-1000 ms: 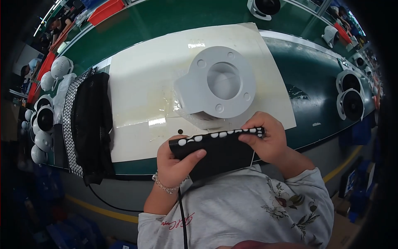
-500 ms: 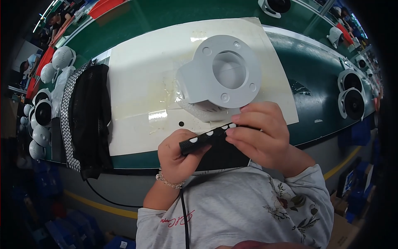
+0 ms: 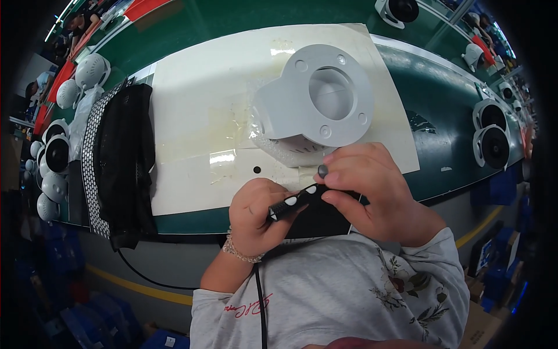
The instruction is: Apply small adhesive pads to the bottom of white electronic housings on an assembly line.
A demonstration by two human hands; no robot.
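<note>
My left hand [image 3: 256, 212] is closed around a black strip with white round spots [image 3: 296, 200], which looks like a curled sheet of stick-on pads. Between thumb and fingers, my right hand [image 3: 372, 189] pinches a small dark grey round pad [image 3: 322, 171], just above the strip's far end. Beyond my hands lies a white appliance housing [image 3: 272, 104], its ring-shaped base turned up, with a large round opening and several shallow round recesses. Clear bubble wrap [image 3: 273, 154] sits under it. A single black round pad [image 3: 257, 170] rests on the pale board near my left hand.
The pale board [image 3: 192, 116] with tape patches covers the green bench [image 3: 232, 17]. A black mesh fabric bundle [image 3: 125, 157] lies along its left side. White round units [image 3: 56, 154] crowd the far left; black-and-white ones [image 3: 494, 145] stand at right. A black cable [image 3: 260, 302] hangs before me.
My right hand has lifted a round pad off the strip. The strip has shifted slightly right with my left hand. The housing appears a little further right and up in view.
</note>
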